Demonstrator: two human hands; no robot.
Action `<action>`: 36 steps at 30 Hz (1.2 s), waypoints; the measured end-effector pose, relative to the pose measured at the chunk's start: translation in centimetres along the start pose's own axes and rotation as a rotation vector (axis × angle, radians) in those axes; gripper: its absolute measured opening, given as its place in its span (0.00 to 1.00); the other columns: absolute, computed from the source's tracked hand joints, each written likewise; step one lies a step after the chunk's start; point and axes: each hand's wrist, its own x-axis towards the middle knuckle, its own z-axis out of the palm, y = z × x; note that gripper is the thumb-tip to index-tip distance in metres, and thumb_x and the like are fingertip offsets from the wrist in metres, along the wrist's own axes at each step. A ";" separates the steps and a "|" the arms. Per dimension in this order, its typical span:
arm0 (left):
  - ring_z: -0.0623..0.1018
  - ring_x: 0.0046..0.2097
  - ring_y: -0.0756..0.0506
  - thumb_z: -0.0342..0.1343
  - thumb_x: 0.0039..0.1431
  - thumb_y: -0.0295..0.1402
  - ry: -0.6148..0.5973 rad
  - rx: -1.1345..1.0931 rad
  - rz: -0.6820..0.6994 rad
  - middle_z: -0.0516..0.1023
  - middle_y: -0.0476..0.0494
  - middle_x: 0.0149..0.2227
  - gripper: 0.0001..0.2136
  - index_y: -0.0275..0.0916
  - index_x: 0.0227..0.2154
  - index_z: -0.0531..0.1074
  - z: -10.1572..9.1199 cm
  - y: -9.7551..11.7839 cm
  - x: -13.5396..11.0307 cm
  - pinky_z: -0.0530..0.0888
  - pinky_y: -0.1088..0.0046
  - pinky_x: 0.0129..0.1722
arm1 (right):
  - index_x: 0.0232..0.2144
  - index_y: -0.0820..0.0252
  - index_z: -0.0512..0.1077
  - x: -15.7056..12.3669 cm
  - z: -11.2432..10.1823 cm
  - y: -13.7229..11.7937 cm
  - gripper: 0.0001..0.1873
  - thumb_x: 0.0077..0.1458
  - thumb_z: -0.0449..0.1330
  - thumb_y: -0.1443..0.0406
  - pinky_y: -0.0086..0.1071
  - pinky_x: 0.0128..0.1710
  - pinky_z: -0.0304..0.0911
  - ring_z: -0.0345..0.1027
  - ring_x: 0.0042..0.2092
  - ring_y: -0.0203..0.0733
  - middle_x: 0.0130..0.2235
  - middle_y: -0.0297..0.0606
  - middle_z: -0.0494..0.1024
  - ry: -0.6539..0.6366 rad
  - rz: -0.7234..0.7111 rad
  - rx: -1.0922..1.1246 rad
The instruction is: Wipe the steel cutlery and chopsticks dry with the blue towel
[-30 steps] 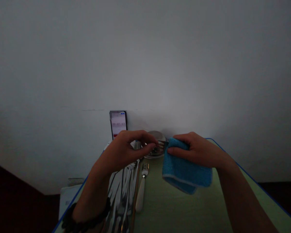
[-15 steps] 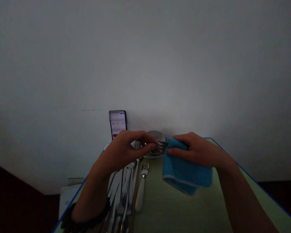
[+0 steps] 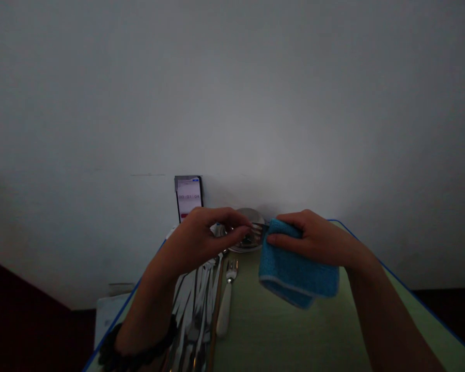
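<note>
Head view, clock from centre: pale wall [image 3: 232, 93] at twelve, green table [image 3: 294, 336] at six, bunched cutlery [image 3: 196, 323] at seven. Left hand [image 3: 205, 232], also at seven but nearer centre, has thumb and finger almost meeting; right hand [image 3: 312, 237], at four, has its grip closed on a blue cloth [image 3: 298, 274]. At five, a dish [image 3: 248, 213] shows behind a fork [image 3: 258, 232] reaching from cloth to left fingertips; whether those pinch it, I cannot tell.

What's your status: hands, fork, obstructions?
Right hand gripping blue cloth, fork tines jutting out. Left hand at tines, contact unclear. Other cutlery on table, left side.
</note>
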 end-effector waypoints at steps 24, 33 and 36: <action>0.71 0.24 0.53 0.45 0.59 0.40 -0.125 0.226 -0.118 0.75 0.50 0.23 0.15 0.37 0.28 0.73 -0.3 0.5 0.4 0.64 0.80 0.25 | 0.33 0.58 0.70 0.0 0.3 -0.3 0.13 0.53 0.53 0.55 0.27 0.26 0.53 0.63 0.28 0.34 0.29 0.33 0.73 -0.036 -0.013 -0.108; 0.74 0.28 0.51 0.45 0.58 0.39 -0.192 0.065 -0.236 0.76 0.48 0.28 0.13 0.37 0.35 0.71 -0.7 -1.1 -0.5 0.67 0.79 0.27 | 0.32 0.59 0.69 -0.4 -0.3 0.6 0.14 0.52 0.54 0.54 0.26 0.27 0.55 0.63 0.28 0.33 0.28 0.32 0.72 -0.057 0.006 -0.030; 0.74 0.29 0.51 0.44 0.59 0.38 -0.276 0.013 -0.219 0.76 0.48 0.29 0.13 0.37 0.38 0.70 -0.3 -0.8 -0.4 0.67 0.79 0.27 | 0.32 0.58 0.70 -0.4 -0.2 0.4 0.12 0.51 0.55 0.56 0.26 0.26 0.55 0.63 0.27 0.32 0.28 0.31 0.71 -0.045 0.011 -0.037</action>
